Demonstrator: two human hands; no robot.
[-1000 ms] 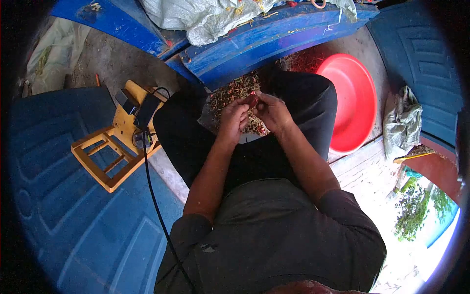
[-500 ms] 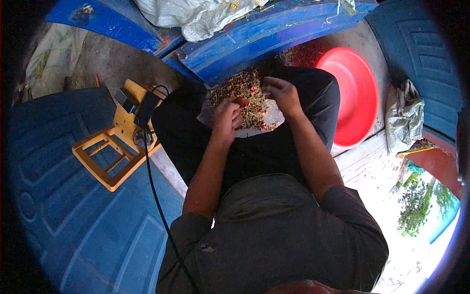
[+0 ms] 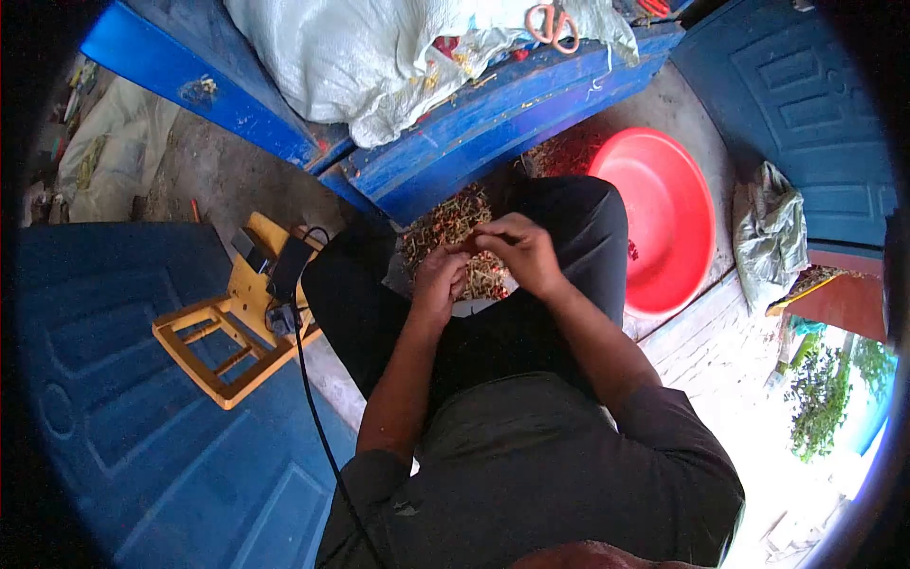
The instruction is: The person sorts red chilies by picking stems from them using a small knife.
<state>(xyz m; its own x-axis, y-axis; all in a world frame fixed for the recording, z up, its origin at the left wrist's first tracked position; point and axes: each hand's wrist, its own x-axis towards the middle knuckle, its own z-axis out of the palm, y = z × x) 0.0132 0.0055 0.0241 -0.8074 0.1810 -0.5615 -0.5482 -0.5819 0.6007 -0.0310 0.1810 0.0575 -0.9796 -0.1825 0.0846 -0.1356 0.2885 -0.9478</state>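
One red pod (image 3: 467, 246) — left hand (image 3: 438, 278), right hand (image 3: 521, 254)

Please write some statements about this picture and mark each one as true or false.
1. The left hand and the right hand meet above the pile of red and green bits. True.
2. The red basin is full of water. False: it looks nearly empty.
3. Orange-handled scissors lie on the white sack. True.
4. The yellow wooden frame stands on the person's right. False: it is on the person's left.
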